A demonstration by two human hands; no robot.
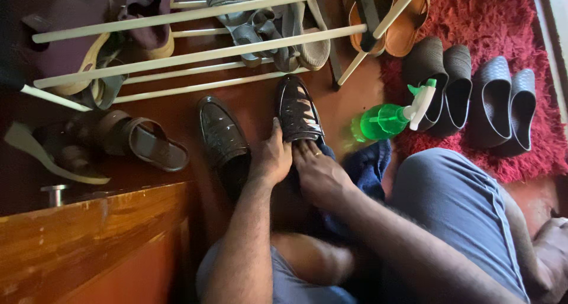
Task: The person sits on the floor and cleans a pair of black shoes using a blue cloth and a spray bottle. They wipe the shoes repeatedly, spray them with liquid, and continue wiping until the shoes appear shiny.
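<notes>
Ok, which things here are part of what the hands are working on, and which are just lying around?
In hand:
left hand and right hand on the glossy dark shoe
its mate alongside
blue cloth
green spray bottle

Lying about:
white shoe rack with sandals
brown sandal
dark slippers on red rug

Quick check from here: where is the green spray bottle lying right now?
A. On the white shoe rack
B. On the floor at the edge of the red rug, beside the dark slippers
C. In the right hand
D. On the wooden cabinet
B: the green spray bottle lies on its side at the edge of the red rug, its white nozzle against the dark slippers, while both hands are on the glossy dark shoe.
</notes>
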